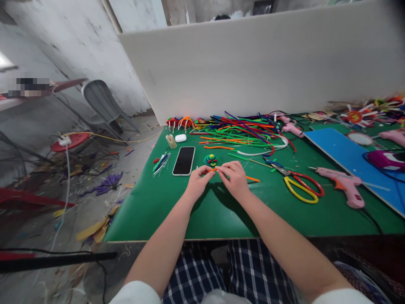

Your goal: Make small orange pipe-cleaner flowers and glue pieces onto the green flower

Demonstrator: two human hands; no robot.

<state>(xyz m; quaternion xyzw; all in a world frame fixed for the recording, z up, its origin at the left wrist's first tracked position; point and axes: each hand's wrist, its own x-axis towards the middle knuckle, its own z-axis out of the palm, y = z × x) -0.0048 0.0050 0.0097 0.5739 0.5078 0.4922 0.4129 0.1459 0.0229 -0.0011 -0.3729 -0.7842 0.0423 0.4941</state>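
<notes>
Both hands meet over the middle of the green table [152,211]. My left hand [198,181] pinches the left end of an orange pipe cleaner [252,179], fingers closed on it. My right hand [236,177] also grips that pipe cleaner, whose free end sticks out to the right across the table. Just beyond the hands lies a small coiled green and blue disc [211,159]. A black phone [184,160] lies face up left of the disc.
A heap of coloured pipe cleaners [243,128] fills the table's far side. Yellow and red scissors [300,185] and a pink glue gun [343,185] lie to the right, beside a blue board [348,156]. White earbud case [180,137], small tools [160,162]. Cluttered floor at left.
</notes>
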